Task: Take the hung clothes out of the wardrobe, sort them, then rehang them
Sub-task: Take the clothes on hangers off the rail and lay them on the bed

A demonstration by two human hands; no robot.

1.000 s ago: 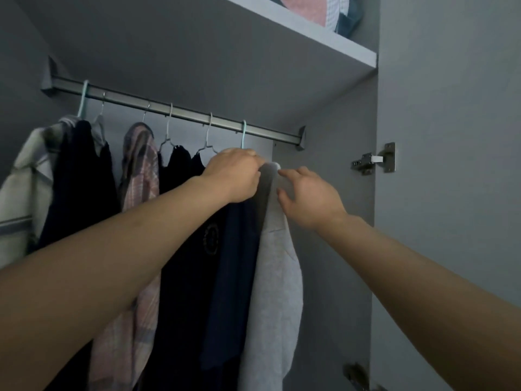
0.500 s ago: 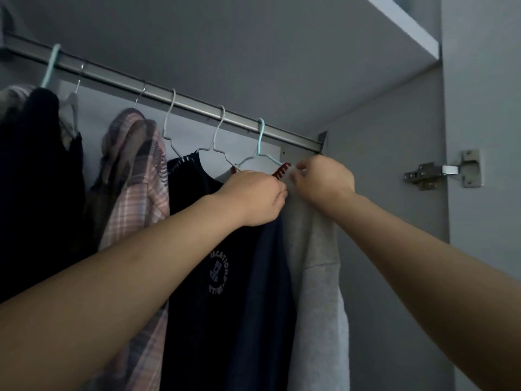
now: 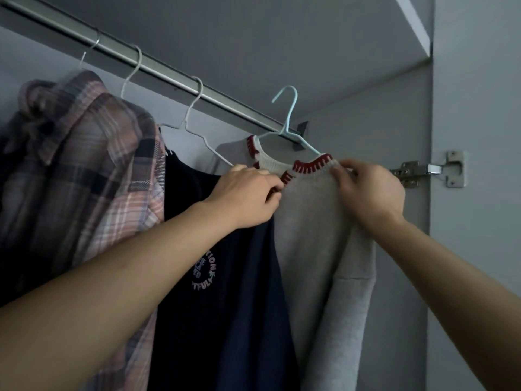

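Observation:
A grey sweater (image 3: 313,230) with a red-and-white collar hangs on a light blue hanger (image 3: 290,114), whose hook is off the metal rail (image 3: 174,80) and in front of it. My left hand (image 3: 248,196) pinches the collar at its left side. My right hand (image 3: 369,190) pinches the sweater's right shoulder by the collar. Left of the sweater, a dark navy T-shirt (image 3: 225,292) with round lettering and a pink plaid shirt (image 3: 93,170) hang from the rail on white wire hangers.
The wardrobe's grey side wall (image 3: 394,122) stands right behind the sweater. An open door with a metal hinge (image 3: 431,169) is at the right. A shelf (image 3: 414,24) runs above the rail.
The blue hanger's hook has come off the rail and the sweater has turned its collar toward me. Both hands have shifted onto the collar's two sides. The view has moved closer.

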